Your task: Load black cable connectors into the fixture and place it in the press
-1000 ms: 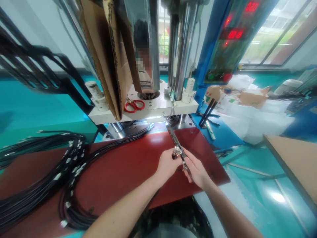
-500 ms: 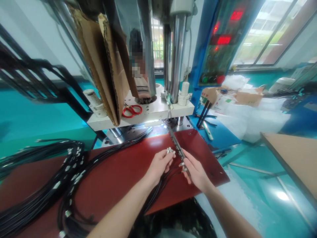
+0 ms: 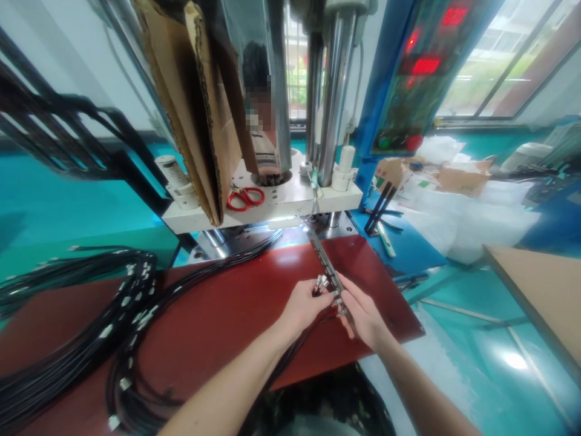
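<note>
Daylight is coming through windows (image 3: 508, 72) at the right. A teal floor (image 3: 490, 363) is gleaming beneath a red bench (image 3: 218, 315), and a blue panel (image 3: 408, 79) is glowing with red digits.

Cable ends + fixture bar, both in your hands

Your left hand (image 3: 303, 306) pinches a small cluster of silver connector tips (image 3: 321, 282) on black cables (image 3: 290, 351), tips pointing toward 1 o'clock, cables trailing back toward 7 o'clock under your wrist. Your right hand (image 3: 363, 315) grips the near end of a long, narrow metal fixture bar (image 3: 323, 260) lying flat on the red mat (image 3: 236, 303), running from your fingers up toward 11 o'clock. Tips sit just beside the bar's left edge; contact unclear.
</note>
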### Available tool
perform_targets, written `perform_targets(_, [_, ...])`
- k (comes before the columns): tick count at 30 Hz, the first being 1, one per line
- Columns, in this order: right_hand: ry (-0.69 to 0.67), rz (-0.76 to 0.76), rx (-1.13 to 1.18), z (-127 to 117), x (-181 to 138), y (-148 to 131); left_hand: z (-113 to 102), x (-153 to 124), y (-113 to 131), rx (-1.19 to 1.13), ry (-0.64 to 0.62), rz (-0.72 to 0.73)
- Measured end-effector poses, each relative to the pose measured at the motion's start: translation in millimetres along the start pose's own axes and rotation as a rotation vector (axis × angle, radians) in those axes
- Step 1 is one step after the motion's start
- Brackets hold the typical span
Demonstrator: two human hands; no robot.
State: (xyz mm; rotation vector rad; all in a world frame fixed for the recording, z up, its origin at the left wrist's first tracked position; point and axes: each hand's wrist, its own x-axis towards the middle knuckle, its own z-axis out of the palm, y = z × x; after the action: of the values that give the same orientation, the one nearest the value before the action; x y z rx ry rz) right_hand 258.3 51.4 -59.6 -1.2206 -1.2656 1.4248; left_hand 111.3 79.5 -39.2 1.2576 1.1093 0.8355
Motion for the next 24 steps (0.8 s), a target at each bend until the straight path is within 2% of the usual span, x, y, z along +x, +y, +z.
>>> perform_targets(4, [0.004,0.005,-0.009,0.6,-0.2,-0.2,0.2,1.6,-1.8,0.022,-0.032,-0.006])
perform_targets(8, [0.001,0.008,-0.042,0.2,0.0,-3.0,1.3,2.6,-5.7,-0.063,-0.044,0.001])
perform_targets(12, [-0.055,0.003,-0.163,-0.7,1.4,-5.2,4.9,1.4,-6.3,-0.083,0.015,0.029])
perform_targets(15, [-0.039,-0.004,-0.222,1.0,2.0,-5.2,5.7,-0.5,-3.7,-0.123,0.028,0.003])
perform_targets(17, [0.010,0.001,-0.182,2.9,1.5,-5.2,2.9,-1.4,-2.4,-0.134,0.019,0.004])
perform_targets(20, [0.048,0.009,-0.103,4.6,0.1,-6.3,-5.0,-0.5,-3.0,-0.122,0.095,0.025])
perform_targets(22, [0.034,0.016,-0.079,4.2,-0.3,-7.4,-9.5,1.1,-4.4,-0.140,0.137,-0.011])
perform_targets(24, [0.010,0.027,-0.069,3.0,-0.1,-8.4,-10.9,2.7,-5.8,-0.159,0.112,-0.060])
